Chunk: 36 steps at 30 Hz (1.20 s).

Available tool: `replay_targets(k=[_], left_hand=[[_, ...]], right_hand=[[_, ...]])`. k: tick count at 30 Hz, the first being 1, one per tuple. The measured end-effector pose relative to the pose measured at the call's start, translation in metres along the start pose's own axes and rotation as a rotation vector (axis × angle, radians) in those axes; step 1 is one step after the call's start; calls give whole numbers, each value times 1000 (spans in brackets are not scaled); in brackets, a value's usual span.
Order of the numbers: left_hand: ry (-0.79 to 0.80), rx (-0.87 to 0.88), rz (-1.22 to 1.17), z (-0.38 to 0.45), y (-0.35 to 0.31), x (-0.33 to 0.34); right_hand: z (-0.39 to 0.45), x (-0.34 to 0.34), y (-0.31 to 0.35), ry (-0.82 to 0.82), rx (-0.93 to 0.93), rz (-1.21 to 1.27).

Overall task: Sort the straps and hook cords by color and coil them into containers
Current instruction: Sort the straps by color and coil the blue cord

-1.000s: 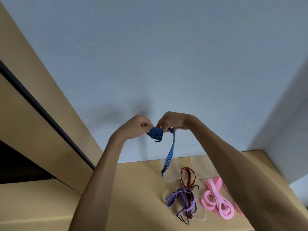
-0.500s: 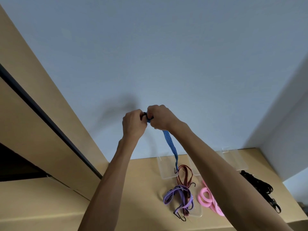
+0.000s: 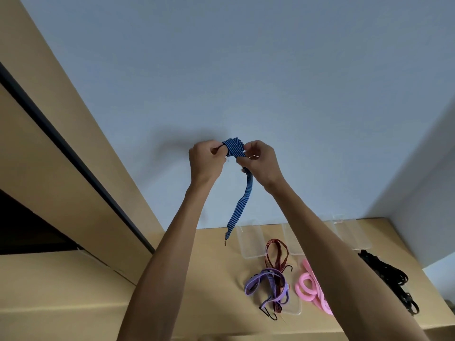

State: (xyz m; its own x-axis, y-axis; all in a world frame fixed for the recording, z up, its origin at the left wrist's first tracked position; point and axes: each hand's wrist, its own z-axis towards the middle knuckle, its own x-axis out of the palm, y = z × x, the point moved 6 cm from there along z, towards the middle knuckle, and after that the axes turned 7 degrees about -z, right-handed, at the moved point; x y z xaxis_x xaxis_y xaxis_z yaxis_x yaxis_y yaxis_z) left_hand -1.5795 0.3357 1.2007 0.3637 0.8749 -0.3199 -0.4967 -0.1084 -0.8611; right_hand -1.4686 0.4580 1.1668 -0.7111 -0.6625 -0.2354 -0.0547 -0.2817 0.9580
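Observation:
Both hands are raised in front of the pale wall, holding a blue striped hook cord (image 3: 233, 149). My left hand (image 3: 207, 159) pinches the wound coil from the left. My right hand (image 3: 261, 161) grips the coil's right side, and the cord's loose tail hangs from it down toward the table. On the table lie a purple strap (image 3: 264, 283), a dark red striped hook cord (image 3: 275, 254), a pink strap (image 3: 307, 289) and black straps (image 3: 389, 274).
Clear plastic containers (image 3: 248, 244) stand along the back of the tan table (image 3: 211, 279), and another clear tray (image 3: 293, 306) lies under the purple strap. A tan cabinet with a dark gap is at the left. The wall corner rises at the right.
The blue coil shows again between my hands and looks thicker. The hanging tail has swung left and ended higher above the table.

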Motion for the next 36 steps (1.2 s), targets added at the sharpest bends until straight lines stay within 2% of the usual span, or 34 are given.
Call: replay_targets(k=[4,7,12,16,19,21,23,24,26,28,31,36], left_hand=[[85,-178,-302,-1,4,4],[169,-239,-398,6,5,1],[352,-187,-496,17,6,-13],[520,-162,-644,9,4,-12],[724,-133,-602,-2,-1,-9],[764,-145,-576,-6,-4,-11],[780,-142,-481,-6,-4,-14],[805,-121,-364,-7,-3,-14],[855,-60,-31,-11,1,-10],[819,-40,210,-13,7,-5],[692,-7,372,-10,4,-1],[708,119,555,-14,-12,7]], right_hand=[[-5,0,3,68,-69,-9],[-8,5,5,179,-51,190],[-12,18,6,465,-5,371],[-17,21,-1,735,129,511],[-22,21,-5,911,204,431],[-28,23,-7,985,264,413],[-28,21,-10,972,261,328],[-25,19,-10,912,222,180],[-11,13,-8,751,94,-295],[3,9,-3,569,-4,-694],[8,8,-1,431,-16,-798],[7,2,7,564,93,-722]])
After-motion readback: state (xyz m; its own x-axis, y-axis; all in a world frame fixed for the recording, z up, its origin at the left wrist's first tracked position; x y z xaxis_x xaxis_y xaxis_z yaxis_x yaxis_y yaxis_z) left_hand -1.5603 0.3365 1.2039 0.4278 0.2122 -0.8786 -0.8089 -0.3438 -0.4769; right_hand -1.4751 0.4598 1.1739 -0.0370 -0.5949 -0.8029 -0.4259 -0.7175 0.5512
